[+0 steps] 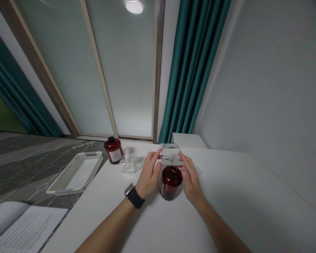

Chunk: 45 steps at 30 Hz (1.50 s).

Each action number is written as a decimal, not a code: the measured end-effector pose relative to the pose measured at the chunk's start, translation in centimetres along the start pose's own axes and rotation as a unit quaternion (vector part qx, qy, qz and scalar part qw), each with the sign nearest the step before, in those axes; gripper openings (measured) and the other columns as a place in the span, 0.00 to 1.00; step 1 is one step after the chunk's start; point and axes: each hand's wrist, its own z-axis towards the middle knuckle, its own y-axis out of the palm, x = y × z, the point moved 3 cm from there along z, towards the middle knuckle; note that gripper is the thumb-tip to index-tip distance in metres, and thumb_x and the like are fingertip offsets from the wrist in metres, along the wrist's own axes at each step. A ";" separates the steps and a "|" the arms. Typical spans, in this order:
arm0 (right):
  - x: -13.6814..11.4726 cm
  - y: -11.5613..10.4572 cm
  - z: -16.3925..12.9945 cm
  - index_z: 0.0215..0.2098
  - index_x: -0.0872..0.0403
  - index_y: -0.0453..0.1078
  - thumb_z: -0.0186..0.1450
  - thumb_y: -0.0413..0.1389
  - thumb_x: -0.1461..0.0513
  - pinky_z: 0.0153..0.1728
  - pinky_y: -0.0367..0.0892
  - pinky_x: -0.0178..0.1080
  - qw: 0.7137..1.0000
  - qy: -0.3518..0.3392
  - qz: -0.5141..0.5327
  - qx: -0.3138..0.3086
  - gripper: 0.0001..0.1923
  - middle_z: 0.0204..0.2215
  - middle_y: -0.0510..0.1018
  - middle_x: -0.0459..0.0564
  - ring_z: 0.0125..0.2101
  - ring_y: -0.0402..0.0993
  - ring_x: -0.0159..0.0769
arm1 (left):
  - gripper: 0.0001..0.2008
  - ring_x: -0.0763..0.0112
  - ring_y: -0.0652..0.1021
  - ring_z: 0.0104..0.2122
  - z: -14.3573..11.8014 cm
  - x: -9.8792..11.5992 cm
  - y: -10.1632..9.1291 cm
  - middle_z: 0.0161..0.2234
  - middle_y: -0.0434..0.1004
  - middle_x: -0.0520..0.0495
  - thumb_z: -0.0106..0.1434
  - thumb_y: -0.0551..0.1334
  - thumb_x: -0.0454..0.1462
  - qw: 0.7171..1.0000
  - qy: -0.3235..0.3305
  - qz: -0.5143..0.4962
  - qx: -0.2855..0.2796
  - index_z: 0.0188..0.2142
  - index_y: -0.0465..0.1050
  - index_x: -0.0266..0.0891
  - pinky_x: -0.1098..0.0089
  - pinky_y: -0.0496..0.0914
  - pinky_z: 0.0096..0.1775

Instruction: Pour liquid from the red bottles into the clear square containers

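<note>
A dark red round bottle (170, 182) stands on the white table (239, 196) between my hands, its neck open. Just above its mouth I hold a clear square block, a transparent cap (171, 155), with both hands. My left hand (148, 174), with a watch on the wrist, grips the cap's left side with thumb and fingers. My right hand (190, 177) holds its right side. The cap sits level, close over the bottle's neck.
A second dark red bottle (113, 150) with a black stopper and white label stands at the back left, beside another clear cap (129, 160). A white slotted tray (77, 172) lies on the left. Printed papers (18, 225) lie near the left corner. A white box (186, 140) stands by the curtain.
</note>
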 end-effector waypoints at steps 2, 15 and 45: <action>-0.3 0.1 0.1 0.66 0.47 0.60 0.74 0.45 0.56 0.61 0.63 0.50 1.000 -0.012 0.003 0.007 0.23 0.62 0.66 0.53 0.61 0.64 0.44 | 0.22 0.60 0.70 0.48 0.0 0.1 -0.1 0.47 0.68 0.43 0.74 0.48 0.42 1.000 0.013 0.004 -0.001 0.65 0.58 0.44 0.56 0.65 0.53; -0.8 0.0 0.1 0.65 0.46 0.60 0.74 0.45 0.57 0.54 0.70 0.49 0.999 -0.031 0.012 0.014 0.23 0.61 0.66 0.54 0.58 0.66 0.45 | 0.24 0.58 0.68 0.53 0.0 0.2 -0.4 0.52 0.66 0.41 0.74 0.46 0.44 0.999 0.031 -0.002 -0.017 0.67 0.54 0.45 0.54 0.64 0.56; -1.7 -0.9 0.1 0.62 0.47 0.62 0.73 0.48 0.57 0.56 0.68 0.53 0.998 -0.028 0.027 0.044 0.20 0.60 0.70 0.55 0.56 0.71 0.47 | 0.26 0.54 0.64 0.62 -0.3 0.7 -0.9 0.64 0.60 0.37 0.74 0.47 0.48 0.991 0.133 0.025 -0.017 0.67 0.54 0.43 0.52 0.61 0.61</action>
